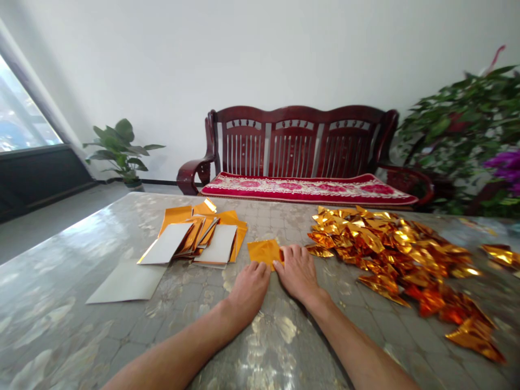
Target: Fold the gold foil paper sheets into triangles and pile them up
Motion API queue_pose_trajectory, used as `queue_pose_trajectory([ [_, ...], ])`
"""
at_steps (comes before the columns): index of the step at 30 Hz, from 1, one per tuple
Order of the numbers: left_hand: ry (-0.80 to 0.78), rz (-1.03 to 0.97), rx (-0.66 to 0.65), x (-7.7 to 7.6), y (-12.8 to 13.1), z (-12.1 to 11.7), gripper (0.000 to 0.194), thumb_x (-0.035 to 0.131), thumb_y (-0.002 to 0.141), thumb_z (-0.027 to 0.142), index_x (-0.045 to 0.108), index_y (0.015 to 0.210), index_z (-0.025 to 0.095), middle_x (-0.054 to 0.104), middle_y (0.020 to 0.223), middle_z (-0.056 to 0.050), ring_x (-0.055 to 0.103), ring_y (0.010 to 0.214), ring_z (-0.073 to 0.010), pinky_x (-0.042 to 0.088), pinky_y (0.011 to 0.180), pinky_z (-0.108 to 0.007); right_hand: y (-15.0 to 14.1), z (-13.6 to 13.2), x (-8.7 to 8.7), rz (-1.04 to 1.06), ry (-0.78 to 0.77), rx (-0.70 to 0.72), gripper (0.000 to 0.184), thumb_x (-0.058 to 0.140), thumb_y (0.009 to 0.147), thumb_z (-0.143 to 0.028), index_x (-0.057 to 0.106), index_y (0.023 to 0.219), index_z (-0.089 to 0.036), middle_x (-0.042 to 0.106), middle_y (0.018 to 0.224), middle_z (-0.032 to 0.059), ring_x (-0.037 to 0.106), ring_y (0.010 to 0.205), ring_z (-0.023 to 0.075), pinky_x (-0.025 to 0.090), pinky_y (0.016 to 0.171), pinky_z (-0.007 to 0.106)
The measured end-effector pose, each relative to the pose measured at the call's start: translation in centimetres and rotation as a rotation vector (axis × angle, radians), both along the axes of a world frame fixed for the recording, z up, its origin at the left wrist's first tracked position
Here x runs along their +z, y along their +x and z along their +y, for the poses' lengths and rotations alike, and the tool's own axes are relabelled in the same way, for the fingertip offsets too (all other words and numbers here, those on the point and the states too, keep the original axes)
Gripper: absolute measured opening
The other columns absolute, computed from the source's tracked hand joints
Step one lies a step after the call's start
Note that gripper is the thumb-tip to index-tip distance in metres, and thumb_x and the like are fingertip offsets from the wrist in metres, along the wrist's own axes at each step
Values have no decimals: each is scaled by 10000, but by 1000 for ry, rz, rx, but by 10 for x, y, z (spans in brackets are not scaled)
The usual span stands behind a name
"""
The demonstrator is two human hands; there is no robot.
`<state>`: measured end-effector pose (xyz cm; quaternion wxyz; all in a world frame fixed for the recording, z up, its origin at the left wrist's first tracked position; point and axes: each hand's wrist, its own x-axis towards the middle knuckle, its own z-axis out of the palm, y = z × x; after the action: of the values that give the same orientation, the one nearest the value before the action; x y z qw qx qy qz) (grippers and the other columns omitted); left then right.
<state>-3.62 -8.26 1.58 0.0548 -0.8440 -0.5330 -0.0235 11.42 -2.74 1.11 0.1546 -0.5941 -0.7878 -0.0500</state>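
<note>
A sheet of gold foil paper [263,251] lies on the table in front of me, with its right edge turned up or folded. My left hand [251,284] presses on its lower edge, fingers curled together. At the right edge, my right hand [298,269] grips the paper between thumb and fingers. To the left is a loose stack of foil sheets [173,214], some with the white backs up. On the right lies a large heap of folded gold foil pieces [377,244], pointed at their ends.
The table [182,341] has a glossy patterned cover. A single white-backed sheet [125,283] lies left of the stack. Beyond the table stands a dark red wooden bench [294,141] with a red floral cushion [292,187]. Potted plants [122,146] stand either side.
</note>
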Motion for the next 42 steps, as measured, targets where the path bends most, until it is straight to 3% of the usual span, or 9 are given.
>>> queue_pose_trajectory([
  [7, 33, 90, 109, 4, -9, -18, 190, 527, 890, 83, 641, 1037, 121, 635, 986, -109, 588, 915, -248, 509, 783, -369, 14, 4, -4, -13, 30, 21, 271, 577, 910, -334, 597, 1153, -215, 584, 1131, 104, 477, 1037, 280, 337, 905, 397],
  [15, 17, 65, 78, 8, -11, -19, 191, 496, 904, 87, 643, 1021, 120, 635, 966, -107, 587, 913, -257, 502, 784, -379, 25, 15, -6, 55, 51, -17, 160, 547, 927, -262, 657, 1037, -222, 618, 1046, 94, 503, 971, 248, 335, 821, 345],
  [19, -5, -4, 68, 10, -10, -20, 192, 473, 920, 107, 640, 1007, 144, 629, 979, -99, 581, 927, -256, 497, 793, -382, 33, 17, -5, 114, 36, -41, 299, 406, 987, -248, 690, 899, -220, 647, 946, 74, 519, 902, 213, 327, 807, 323],
  [22, -12, -43, 63, 9, -9, -20, 190, 461, 923, 111, 630, 997, 159, 621, 988, -91, 574, 927, -254, 495, 797, -382, 34, 13, 0, 115, 31, -42, 360, 404, 995, -351, 693, 820, -227, 652, 921, 68, 520, 887, 211, 324, 794, 322],
  [25, 0, -65, 47, 6, -9, -19, 178, 462, 924, 124, 614, 1001, 178, 610, 993, -76, 565, 919, -245, 492, 795, -376, 30, 10, 2, 128, 42, -23, 319, 491, 944, -477, 701, 868, -249, 652, 951, 61, 518, 911, 225, 325, 799, 329],
  [28, 9, -85, 14, 2, -7, -20, 162, 456, 938, 158, 598, 1006, 194, 599, 995, -63, 554, 912, -238, 489, 796, -372, 24, 10, 1, 138, 46, -6, 279, 570, 889, -494, 694, 918, -246, 646, 977, 65, 515, 954, 236, 331, 826, 335],
  [33, -5, -112, -15, 0, -5, -21, 166, 434, 953, 181, 590, 1001, 206, 590, 1004, -57, 541, 925, -225, 481, 820, -364, 16, 11, 1, 184, 10, -28, 223, 686, 783, -399, 666, 916, -221, 649, 988, 67, 522, 961, 239, 347, 850, 339],
  [38, -14, -113, -17, 2, -4, -20, 178, 456, 940, 178, 600, 1039, 213, 593, 1019, -66, 552, 944, -220, 491, 833, -360, 16, 9, -1, 333, -33, -5, 120, 628, 795, -269, 613, 902, -216, 677, 925, 36, 573, 902, 209, 390, 799, 309],
  [42, -7, -169, -6, 3, -5, -17, 184, 460, 943, 186, 619, 1024, 229, 609, 984, -50, 584, 932, -208, 515, 833, -348, 16, 12, -8, 599, -103, 24, 259, 567, 791, -205, 585, 1048, -225, 694, 920, 18, 636, 827, 186, 453, 737, 294],
])
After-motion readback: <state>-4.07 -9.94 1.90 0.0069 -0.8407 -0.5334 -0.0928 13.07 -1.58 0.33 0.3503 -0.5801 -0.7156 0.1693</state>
